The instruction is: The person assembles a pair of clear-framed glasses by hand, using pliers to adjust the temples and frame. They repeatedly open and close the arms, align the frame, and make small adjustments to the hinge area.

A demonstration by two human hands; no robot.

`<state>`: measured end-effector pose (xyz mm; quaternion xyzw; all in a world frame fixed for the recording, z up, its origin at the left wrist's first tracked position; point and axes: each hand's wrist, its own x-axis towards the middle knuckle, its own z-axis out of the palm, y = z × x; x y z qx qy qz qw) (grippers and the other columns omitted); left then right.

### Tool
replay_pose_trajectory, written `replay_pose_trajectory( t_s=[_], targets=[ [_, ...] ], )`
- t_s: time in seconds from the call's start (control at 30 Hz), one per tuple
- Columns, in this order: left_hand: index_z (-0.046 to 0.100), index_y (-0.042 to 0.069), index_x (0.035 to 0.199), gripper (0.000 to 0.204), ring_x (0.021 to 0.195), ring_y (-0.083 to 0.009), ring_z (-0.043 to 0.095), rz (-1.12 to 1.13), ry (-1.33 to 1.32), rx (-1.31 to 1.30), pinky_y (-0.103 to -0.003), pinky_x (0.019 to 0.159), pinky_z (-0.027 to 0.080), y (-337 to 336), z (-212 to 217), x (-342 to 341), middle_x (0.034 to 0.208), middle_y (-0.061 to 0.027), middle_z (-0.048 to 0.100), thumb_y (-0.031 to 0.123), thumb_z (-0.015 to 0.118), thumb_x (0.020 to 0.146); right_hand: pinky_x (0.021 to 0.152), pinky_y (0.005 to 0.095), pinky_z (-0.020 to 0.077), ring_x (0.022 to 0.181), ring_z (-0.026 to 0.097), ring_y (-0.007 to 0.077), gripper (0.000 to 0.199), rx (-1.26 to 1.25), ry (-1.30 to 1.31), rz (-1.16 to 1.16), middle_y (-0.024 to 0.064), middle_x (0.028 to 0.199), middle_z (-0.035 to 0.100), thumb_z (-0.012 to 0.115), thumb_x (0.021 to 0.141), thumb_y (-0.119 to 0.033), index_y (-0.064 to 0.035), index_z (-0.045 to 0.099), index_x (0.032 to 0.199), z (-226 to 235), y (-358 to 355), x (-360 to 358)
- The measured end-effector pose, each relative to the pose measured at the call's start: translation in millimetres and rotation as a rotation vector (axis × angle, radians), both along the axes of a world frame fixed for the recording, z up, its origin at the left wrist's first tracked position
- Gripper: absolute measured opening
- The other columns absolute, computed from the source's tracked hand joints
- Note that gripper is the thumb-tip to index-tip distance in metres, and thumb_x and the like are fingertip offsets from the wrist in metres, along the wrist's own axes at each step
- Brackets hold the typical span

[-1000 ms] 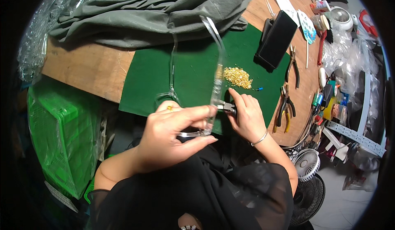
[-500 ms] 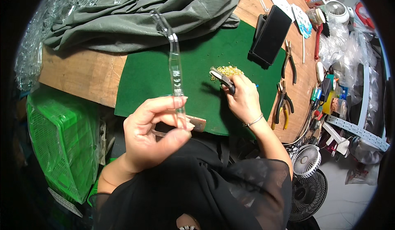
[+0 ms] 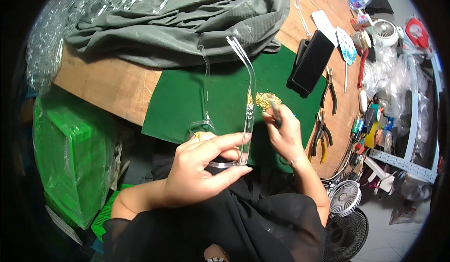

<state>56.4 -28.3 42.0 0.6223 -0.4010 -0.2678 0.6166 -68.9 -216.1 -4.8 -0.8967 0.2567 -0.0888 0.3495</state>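
Observation:
Clear eyeglass frames [image 3: 251,86] are pinched in my left hand [image 3: 199,168], thumb and fingers closed near one hinge. Both temple arms point up and away from me over the green mat [image 3: 180,95]. My right hand [image 3: 287,138] is closed around dark-handled pliers [image 3: 275,113], partly hidden by the fingers and blurred. The tool's tip is at a heap of tiny gold-coloured metal parts [image 3: 267,100] on the mat. I cannot make out whether the jaws hold one.
Grey cloth [image 3: 178,32] lies across the back, beside a pile of clear frames [image 3: 51,51]. A black phone [image 3: 313,60] stands tilted at the mat's right. Two pliers [image 3: 330,91] lie beyond it. Green crates [image 3: 77,168] stand left; a small white fan [image 3: 344,198] is at right.
My left hand has moved right and turned the eyeglass frames, so both temples now show. My right hand has tipped the pliers down to the gold parts. The whole view has shifted slightly.

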Motion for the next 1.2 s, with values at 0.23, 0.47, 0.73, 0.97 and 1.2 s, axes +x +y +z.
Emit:
replay_pose_trajectory(
  t_s=[0.23, 0.47, 0.73, 0.97, 1.2],
  targets=[
    [0.058, -0.002, 0.115, 0.049, 0.076, -0.0146, 0.066, -0.022, 0.146, 0.026, -0.026, 0.071, 0.05, -6, -14, -14, 0.085, -0.0096, 0.07, 0.003, 0.076, 0.07, 0.065, 0.0318, 0.0455, 0.065, 0.056, 0.0212, 0.015, 0.191, -0.505, 0.261, 0.0053, 0.074, 0.06, 0.064, 0.068, 0.006, -0.0033, 0.057, 0.077, 52, 39, 1],
    [0.054, -0.006, 0.119, 0.054, 0.082, -0.0133, 0.066, -0.145, 0.175, 0.104, -0.025, 0.077, 0.051, -1, -3, -10, 0.089, -0.0107, 0.07, 0.002, 0.076, 0.07, 0.072, 0.038, 0.0469, 0.068, 0.058, 0.0199, 0.016, 0.07, -0.667, 0.345, 0.0032, 0.074, 0.062, 0.075, 0.068, -0.01, -0.0066, 0.065, 0.079, 28, 39, -2],
    [0.055, -0.007, 0.116, 0.055, 0.082, -0.017, 0.068, -0.11, 0.078, 0.036, -0.026, 0.076, 0.051, -2, -4, -10, 0.087, -0.0112, 0.07, 0.003, 0.078, 0.067, 0.073, 0.0374, 0.0472, 0.069, 0.058, 0.0196, 0.014, 0.256, -0.693, 0.345, 0.0034, 0.076, 0.062, 0.076, 0.071, -0.01, -0.0061, 0.065, 0.08, 26, 40, 0],
    [0.056, -0.006, 0.115, 0.056, 0.081, -0.0176, 0.068, -0.129, 0.056, 0.034, -0.026, 0.075, 0.051, -3, -7, -9, 0.086, -0.0106, 0.07, 0.003, 0.079, 0.065, 0.072, 0.0366, 0.047, 0.07, 0.059, 0.0198, 0.015, 0.339, -0.679, 0.353, 0.004, 0.077, 0.062, 0.075, 0.073, -0.01, -0.0054, 0.065, 0.082, 25, 39, 0],
    [0.058, -0.005, 0.112, 0.055, 0.077, -0.0184, 0.068, -0.105, -0.043, 0.001, -0.026, 0.072, 0.051, -3, -9, -10, 0.084, -0.0092, 0.07, 0.004, 0.081, 0.063, 0.071, 0.0354, 0.0467, 0.07, 0.058, 0.0201, 0.019, 0.334, -0.691, 0.365, 0.004, 0.077, 0.061, 0.077, 0.071, -0.01, -0.0061, 0.063, 0.084, 24, 39, 1]
  ],
)
